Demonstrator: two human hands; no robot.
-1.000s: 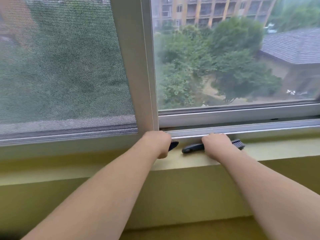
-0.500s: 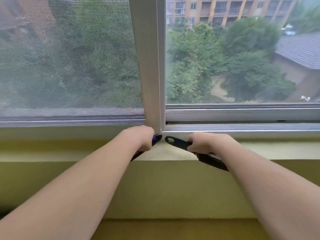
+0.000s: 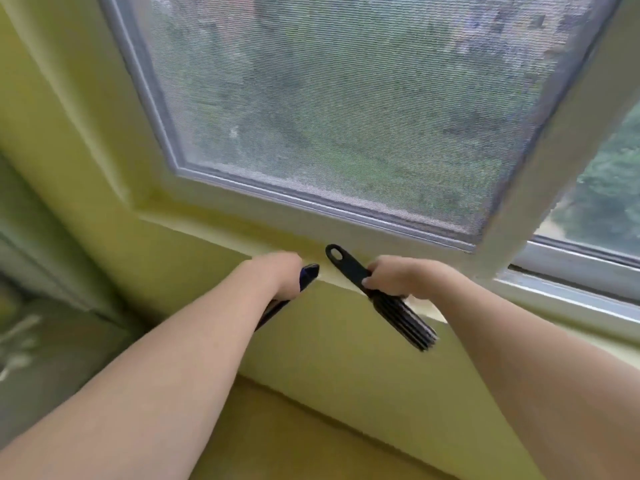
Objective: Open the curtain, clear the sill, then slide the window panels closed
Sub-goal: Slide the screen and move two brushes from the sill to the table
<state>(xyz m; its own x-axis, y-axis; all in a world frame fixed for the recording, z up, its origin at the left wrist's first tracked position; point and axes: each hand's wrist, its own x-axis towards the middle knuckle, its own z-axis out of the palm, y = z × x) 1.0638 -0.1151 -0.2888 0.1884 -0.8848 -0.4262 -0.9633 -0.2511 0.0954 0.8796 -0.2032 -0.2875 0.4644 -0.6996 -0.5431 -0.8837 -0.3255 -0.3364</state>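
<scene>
Two bare hands are in view, each holding one dark tool, so two tools in all, both lifted clear of the yellow-green sill [image 3: 214, 233] and hanging in front of its lip.

The right hand [image 3: 398, 277] has its fingers curled tight around the middle of a black brush [image 3: 381, 296]. The brush has a flat handle with an oval hanging hole at its far end, pointing up and left toward the window frame, and a ridged, bristled head that juts down and right below the fist, in front of the wall under the sill.

The left hand [image 3: 277, 275] is closed into a fist around a second dark tool [image 3: 308, 273]. Only a glossy, bluish-black tip shows past the knuckles, and a thin dark strip runs below the wrist; what kind of tool it is cannot be told. The two tools point toward each other, near but apart.

One mesh insect screen [image 3: 346, 109] fills the left opening, grey and fine-woven, with blurred greenery behind it. One white upright frame member [image 3: 554, 161] stands to its right, and beyond that a sliver of one glass panel [image 3: 609, 188] shows trees. The visible stretch of sill carries nothing.
</scene>
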